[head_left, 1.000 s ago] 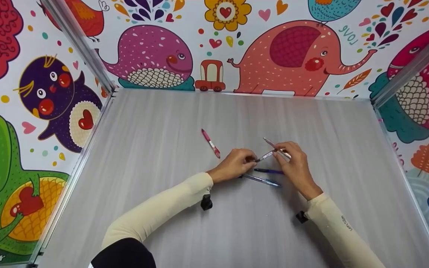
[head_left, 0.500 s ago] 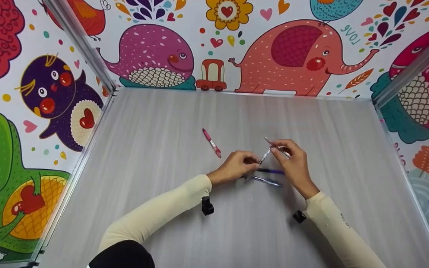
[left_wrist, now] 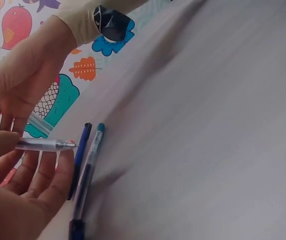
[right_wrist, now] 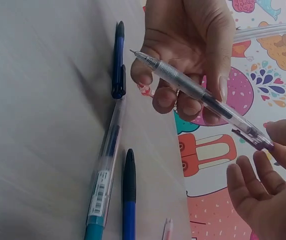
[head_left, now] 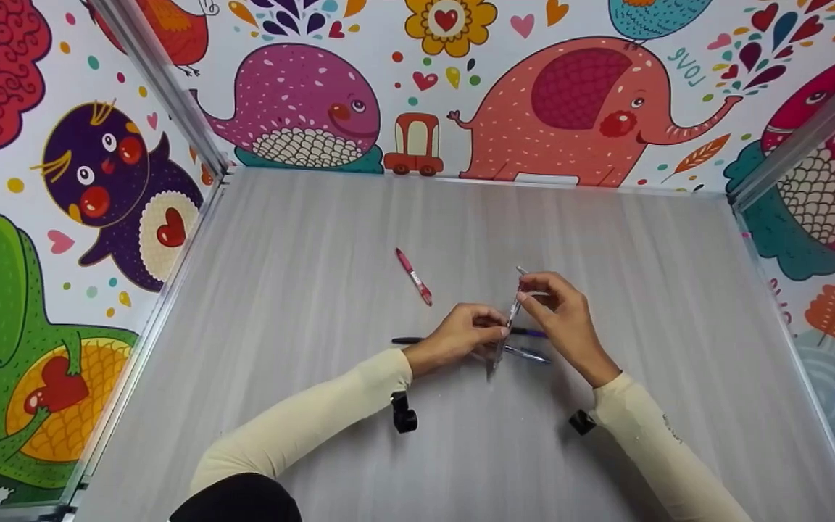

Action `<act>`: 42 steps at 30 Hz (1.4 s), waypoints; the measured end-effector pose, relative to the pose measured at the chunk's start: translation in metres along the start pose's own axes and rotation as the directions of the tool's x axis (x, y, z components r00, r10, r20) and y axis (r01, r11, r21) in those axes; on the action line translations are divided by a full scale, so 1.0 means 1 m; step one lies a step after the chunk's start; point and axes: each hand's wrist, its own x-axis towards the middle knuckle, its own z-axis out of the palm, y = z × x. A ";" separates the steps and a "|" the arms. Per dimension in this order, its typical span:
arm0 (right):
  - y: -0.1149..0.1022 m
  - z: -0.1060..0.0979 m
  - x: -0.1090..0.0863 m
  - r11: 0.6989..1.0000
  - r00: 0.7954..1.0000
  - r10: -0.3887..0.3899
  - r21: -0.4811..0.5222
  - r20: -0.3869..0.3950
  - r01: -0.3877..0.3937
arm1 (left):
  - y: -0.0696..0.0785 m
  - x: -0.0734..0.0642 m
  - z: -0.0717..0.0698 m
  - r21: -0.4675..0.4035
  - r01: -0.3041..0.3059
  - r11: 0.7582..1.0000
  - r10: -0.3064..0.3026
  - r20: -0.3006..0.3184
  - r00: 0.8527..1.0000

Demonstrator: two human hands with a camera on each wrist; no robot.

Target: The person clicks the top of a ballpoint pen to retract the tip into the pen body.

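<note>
A clear pen (right_wrist: pixel 193 90) with a purple clip is held in the air between both hands, its pointed metal tip free. Around its barrel curl the fingers of my left hand (head_left: pixel 464 330). My right hand (head_left: pixel 562 315) pinches the clip end, as the right wrist view shows. Below them on the table lie a clear pen with a teal end (right_wrist: pixel 100 195), a blue pen with a black grip (right_wrist: pixel 128 200) and a dark blue pen (right_wrist: pixel 119 62). Part of a pinkish pen (right_wrist: pixel 168 229) shows at that view's bottom edge.
A red pen (head_left: pixel 414 277) lies on the grey table (head_left: pixel 301 239) beyond my left hand. The end of a dark pen (head_left: pixel 407 340) sticks out left of that hand. Decorated walls with metal edge rails (head_left: pixel 164 87) border the table.
The held pen has swung from slanted to nearly upright in the head view. My left hand has shifted slightly right and toward me. A dark pen's end now shows beside the left wrist.
</note>
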 end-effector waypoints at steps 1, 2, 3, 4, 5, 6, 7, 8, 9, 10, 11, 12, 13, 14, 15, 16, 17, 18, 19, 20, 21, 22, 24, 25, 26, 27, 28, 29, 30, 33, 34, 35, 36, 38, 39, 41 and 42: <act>-0.001 0.000 0.000 1.000 1.000 0.016 0.013 0.006 -0.016 | -0.001 -0.001 0.000 -0.027 0.001 1.000 -0.001 0.000 1.000; -0.002 0.001 0.000 0.999 0.999 0.032 0.025 0.013 -0.032 | -0.002 -0.001 0.001 -0.051 0.003 0.999 -0.003 0.000 1.000; -0.003 0.001 0.000 0.998 0.999 0.049 0.037 0.022 -0.050 | -0.004 -0.002 0.001 -0.070 0.004 0.998 -0.004 -0.002 1.000; -0.004 0.001 0.000 0.997 0.997 0.063 0.050 0.032 -0.065 | -0.005 -0.003 0.001 -0.088 0.005 0.996 -0.005 -0.005 1.000; -0.005 0.001 0.000 0.995 0.996 0.076 0.058 0.044 -0.079 | -0.007 -0.004 0.001 -0.103 0.005 0.995 -0.006 -0.010 1.000; -0.005 0.001 0.000 0.994 0.995 0.086 0.060 0.055 -0.089 | -0.008 -0.005 0.001 -0.118 0.006 0.993 -0.007 -0.009 1.000; -0.005 0.001 0.000 0.993 0.993 0.092 0.063 0.069 -0.096 | -0.009 -0.007 0.001 -0.130 0.007 0.991 -0.008 -0.012 1.000; -0.005 0.001 -0.001 0.993 0.992 0.095 0.066 0.082 -0.101 | -0.011 -0.008 0.001 -0.145 0.010 0.989 -0.012 -0.014 1.000; -0.006 0.001 -0.001 0.992 0.991 0.099 0.066 0.095 -0.105 | -0.011 -0.009 0.001 -0.157 0.011 0.988 -0.014 -0.015 1.000; -0.006 0.002 -0.002 0.992 0.989 0.101 0.069 0.106 -0.109 | -0.012 -0.010 0.001 -0.169 0.013 0.985 -0.016 -0.017 1.000; -0.006 0.002 -0.002 0.991 0.988 0.104 0.070 0.116 -0.113 | -0.012 -0.011 0.001 -0.182 0.016 0.983 -0.020 -0.017 1.000; -0.006 0.002 -0.002 0.991 0.987 0.106 0.070 0.124 -0.116 | -0.012 -0.012 0.002 -0.196 0.020 0.980 -0.024 -0.018 1.000; -0.006 0.003 -0.003 0.990 0.985 0.111 0.072 0.132 -0.121 | -0.012 -0.013 0.002 -0.211 0.022 0.977 -0.027 -0.020 0.999; -0.007 0.003 -0.003 0.989 0.984 0.114 0.073 0.138 -0.125 | -0.013 -0.013 0.003 -0.226 0.027 0.974 -0.033 -0.021 0.999; -0.007 0.004 -0.003 0.989 0.982 0.117 0.074 0.145 -0.129 | -0.012 -0.014 0.003 -0.238 0.029 0.971 -0.036 -0.025 0.999; -0.007 0.005 -0.003 0.989 0.981 0.120 0.074 0.150 -0.132 | -0.012 -0.014 0.004 -0.248 0.032 0.968 -0.039 -0.027 0.999; -0.008 0.005 -0.003 0.988 0.980 0.122 0.073 0.157 -0.134 | -0.012 -0.015 0.004 -0.256 0.036 0.966 -0.044 -0.026 0.999; -0.009 0.006 -0.003 0.988 0.979 0.123 0.075 0.163 -0.137 | -0.012 -0.015 0.005 -0.263 0.037 0.964 -0.045 -0.027 0.999; -0.010 0.006 -0.003 0.987 0.978 0.125 0.074 0.167 -0.139 | -0.011 -0.016 0.005 -0.267 0.038 0.963 -0.047 -0.028 0.998; -0.011 0.007 -0.003 0.987 0.977 0.127 0.073 0.172 -0.141 | -0.011 -0.016 0.006 -0.270 0.039 0.962 -0.049 -0.030 0.998; -0.012 0.008 -0.003 0.987 0.976 0.129 0.072 0.176 -0.144 | -0.011 -0.016 0.006 -0.275 0.038 0.961 -0.049 -0.031 0.998; -0.012 0.008 -0.003 0.987 0.975 0.132 0.071 0.180 -0.146 | -0.012 -0.016 0.006 -0.277 0.037 0.960 -0.048 -0.032 0.998; -0.013 0.009 -0.004 0.987 0.973 0.134 0.063 0.188 -0.148 | -0.012 -0.017 0.007 -0.283 0.033 0.958 -0.045 -0.033 0.998; -0.013 0.009 -0.004 0.988 0.973 0.133 0.055 0.191 -0.146 | -0.012 -0.017 0.008 -0.285 0.031 0.958 -0.043 -0.034 0.999; -0.014 0.009 -0.004 0.988 0.972 0.132 0.050 0.194 -0.144 | -0.012 -0.018 0.008 -0.288 0.029 0.957 -0.041 -0.034 0.999; -0.014 0.009 -0.004 0.989 0.972 0.130 0.046 0.197 -0.142 | -0.013 -0.018 0.008 -0.291 0.028 0.956 -0.040 -0.036 0.999; -0.014 0.009 -0.004 0.989 0.971 0.128 0.044 0.201 -0.139 | -0.013 -0.019 0.008 -0.293 0.027 0.956 -0.040 -0.038 0.998; -0.013 0.010 -0.004 0.990 0.971 0.125 0.046 0.204 -0.137 | -0.013 -0.019 0.008 -0.296 0.028 0.955 -0.041 -0.038 0.998; -0.013 0.010 -0.004 0.990 0.971 0.119 0.049 0.206 -0.132 | -0.013 -0.020 0.009 -0.300 0.029 0.954 -0.043 -0.041 0.998; -0.012 0.010 -0.004 0.991 0.972 0.101 0.061 0.212 -0.117 | -0.014 -0.020 0.009 -0.310 0.032 0.950 -0.049 -0.048 0.998; -0.012 0.010 -0.005 0.992 0.972 0.095 0.066 0.214 -0.111 | -0.015 -0.021 0.010 -0.311 0.033 0.950 -0.050 -0.049 0.998; -0.012 0.010 -0.005 0.992 0.973 0.088 0.071 0.214 -0.105 | -0.015 -0.021 0.010 -0.312 0.033 0.949 -0.051 -0.049 0.997; -0.012 0.010 -0.006 0.992 0.973 0.082 0.074 0.214 -0.100 | -0.016 -0.021 0.010 -0.313 0.033 0.949 -0.051 -0.050 0.997; -0.011 0.010 -0.006 0.992 0.974 0.079 0.081 0.212 -0.098 | -0.016 -0.021 0.010 -0.315 0.031 0.949 -0.050 -0.051 0.997; -0.011 0.010 -0.007 0.992 0.974 0.077 0.086 0.213 -0.097 | -0.017 -0.021 0.010 -0.317 0.031 0.948 -0.050 -0.052 0.997; -0.011 0.010 -0.007 0.991 0.974 0.069 0.101 0.216 -0.092 | -0.017 -0.021 0.010 -0.325 0.035 0.945 -0.056 -0.056 0.997; -0.010 0.010 -0.007 0.990 0.974 0.066 0.106 0.219 -0.091 | -0.018 -0.021 0.010 -0.330 0.036 0.943 -0.058 -0.057 0.997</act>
